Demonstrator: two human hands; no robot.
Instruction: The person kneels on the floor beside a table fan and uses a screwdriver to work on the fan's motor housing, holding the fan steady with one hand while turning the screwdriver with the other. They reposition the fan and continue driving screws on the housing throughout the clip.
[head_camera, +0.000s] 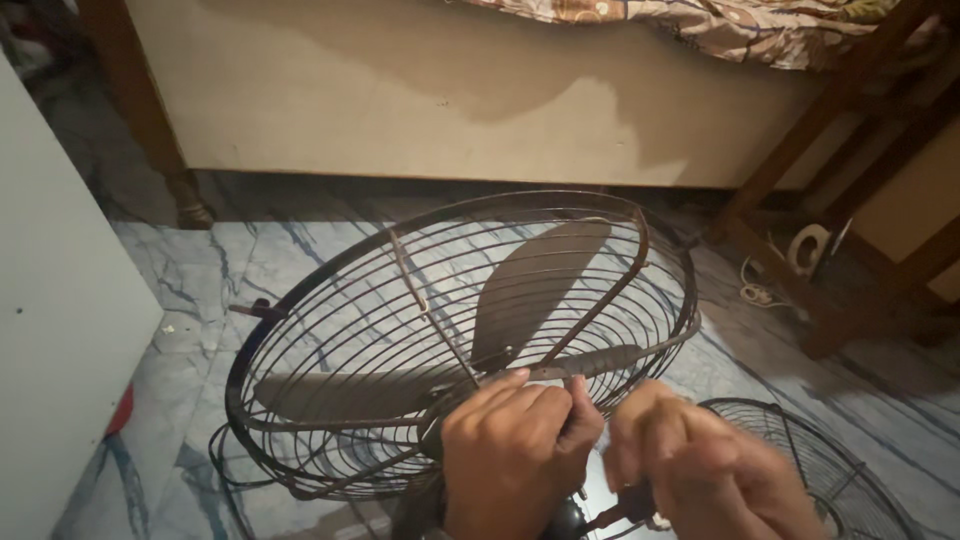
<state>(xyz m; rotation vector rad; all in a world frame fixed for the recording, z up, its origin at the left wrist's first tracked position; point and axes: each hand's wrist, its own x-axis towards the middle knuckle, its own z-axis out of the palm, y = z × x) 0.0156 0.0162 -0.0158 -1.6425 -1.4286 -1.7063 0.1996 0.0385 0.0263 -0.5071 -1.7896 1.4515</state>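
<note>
Both hands work close together, low and near the body: the left hand (515, 450) curled into a loose fist, fingers bent inward; the right hand (700, 470) blurred, fingers pinched.

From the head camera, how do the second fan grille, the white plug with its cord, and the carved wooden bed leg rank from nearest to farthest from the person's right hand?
Measured from the right hand:
1. Second fan grille, lying on the floor just to its right, almost touching.
2. White plug and cord, up and to the right, beside the wooden frame.
3. Carved wooden bed leg, far across on the left by the bed base.
</note>
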